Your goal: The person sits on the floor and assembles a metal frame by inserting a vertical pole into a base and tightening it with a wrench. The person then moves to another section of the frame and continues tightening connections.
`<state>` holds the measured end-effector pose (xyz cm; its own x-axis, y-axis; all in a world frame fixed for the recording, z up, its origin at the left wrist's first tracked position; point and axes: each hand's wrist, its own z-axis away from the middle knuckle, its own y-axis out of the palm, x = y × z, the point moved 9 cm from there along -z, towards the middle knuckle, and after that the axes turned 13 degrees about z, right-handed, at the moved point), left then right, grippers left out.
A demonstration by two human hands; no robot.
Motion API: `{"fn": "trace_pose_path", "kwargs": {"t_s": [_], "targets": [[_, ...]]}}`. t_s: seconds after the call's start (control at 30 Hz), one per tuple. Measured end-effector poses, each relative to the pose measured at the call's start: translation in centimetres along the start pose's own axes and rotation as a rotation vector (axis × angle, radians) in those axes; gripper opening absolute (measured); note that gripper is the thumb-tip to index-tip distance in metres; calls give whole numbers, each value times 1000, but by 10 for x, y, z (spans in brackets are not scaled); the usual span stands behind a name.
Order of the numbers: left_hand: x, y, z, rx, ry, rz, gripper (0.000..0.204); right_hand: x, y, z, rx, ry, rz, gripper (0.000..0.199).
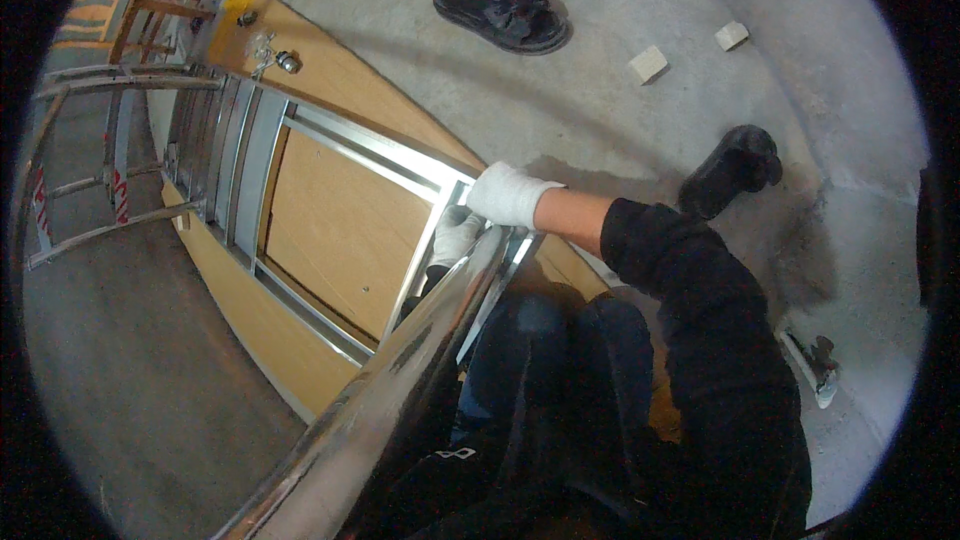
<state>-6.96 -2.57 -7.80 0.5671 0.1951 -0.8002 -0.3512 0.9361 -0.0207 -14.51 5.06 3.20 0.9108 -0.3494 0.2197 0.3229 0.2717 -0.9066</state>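
A silvery metal frame [362, 155] with several crossbars lies over a long wooden board. At its near upper corner, my right hand [505, 196] in a white glove closes over the metal, its fingertips hidden. Just below and to the left, my left hand [457, 234], also gloved in white, is curled against the same end of the frame. A wide, shiny metal bar [415, 340] runs from the lower edge up to my hands and covers most of my left arm. Bare wood panel [345, 230] shows through the frame's opening.
The wooden board [400, 105] extends to the far left, with a small metal fitting [288, 62] on it. A metal ladder-like stand [110, 165] and wooden chair [125, 20] stand left. Black slippers [505, 17], pale blocks [648, 65] and a hammer [815, 370] lie on the floor.
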Motion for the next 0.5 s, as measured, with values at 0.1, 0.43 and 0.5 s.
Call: {"fn": "trace_pose_path", "kwargs": {"t_s": [0.1, 0.43, 0.5], "targets": [[2, -3, -1, -20, -51, -6, 39, -15, 14, 0, -91, 172, -195, 24], [5, -1, 8, -25, -121, 164, 41, -41, 10, 41, -199, 284, -564, 25], [3, 0, 7, -46, -121, 99, 41, -43, 11, 38, -227, 248, -512, 21]]}}
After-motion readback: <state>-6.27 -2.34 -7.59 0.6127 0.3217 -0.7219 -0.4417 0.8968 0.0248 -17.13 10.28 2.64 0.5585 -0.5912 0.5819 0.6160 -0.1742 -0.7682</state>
